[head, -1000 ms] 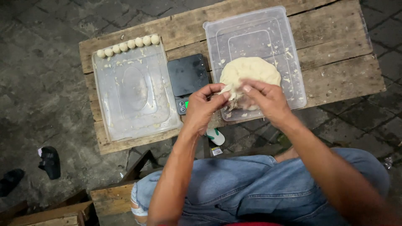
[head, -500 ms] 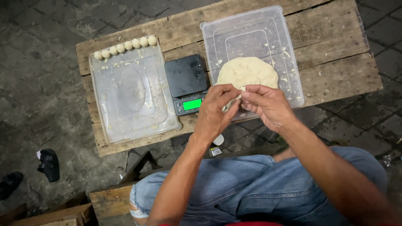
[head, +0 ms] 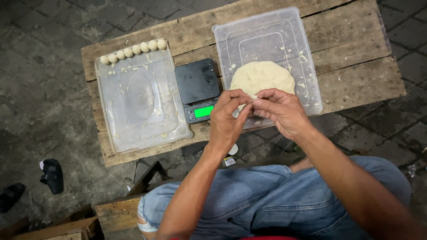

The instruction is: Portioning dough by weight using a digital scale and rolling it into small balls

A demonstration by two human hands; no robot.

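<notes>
A big lump of pale dough [head: 262,76] lies in a clear plastic tray [head: 307,49] on the right of a low wooden table [head: 356,75]. My left hand [head: 227,118] and my right hand [head: 281,111] meet just in front of that lump, fingertips pinching a small piece of dough [head: 251,98] between them. A black digital scale [head: 198,89] with a lit green display sits left of my hands. Further left is a second clear tray [head: 133,129] with a row of several small dough balls [head: 133,50] along its far edge.
Dark paving stones surround the table. Black sandals [head: 51,175] lie on the ground at the left. A wooden stool edge [head: 115,218] shows at the lower left, beside my knees in blue jeans [head: 267,200]. Small scraps lie under the table's front edge.
My hands have drawn slightly back from the big lump with a small piece pinched off it. The scale's display now shows clear of my left hand.
</notes>
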